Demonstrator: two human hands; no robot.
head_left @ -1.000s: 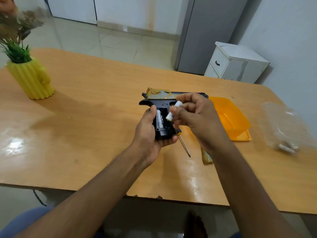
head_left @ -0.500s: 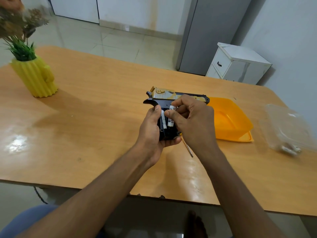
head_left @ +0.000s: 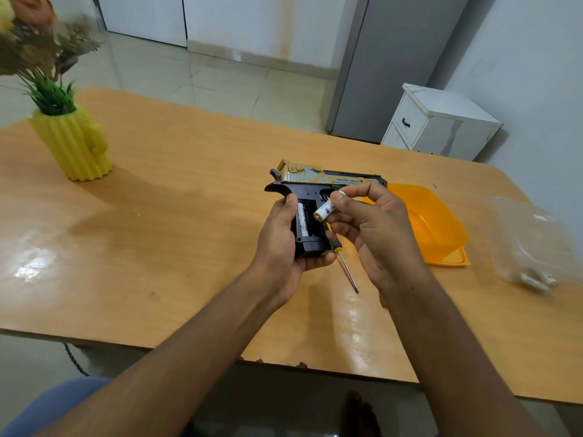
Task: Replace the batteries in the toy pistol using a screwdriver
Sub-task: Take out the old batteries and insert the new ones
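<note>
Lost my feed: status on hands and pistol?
Left hand grips toy pistol, one battery seated. Right hand pinches loose battery beside open compartment. Nothing blocking.

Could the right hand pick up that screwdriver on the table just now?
Probably not yet: the right hand already pinches a battery. The screwdriver lies uncovered just below it.

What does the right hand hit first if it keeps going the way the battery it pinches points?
Likely the open battery bay in the toy pistol grip: the right hand aims its battery down-left at the empty slot beside the seated battery. Depth unclear.
</note>
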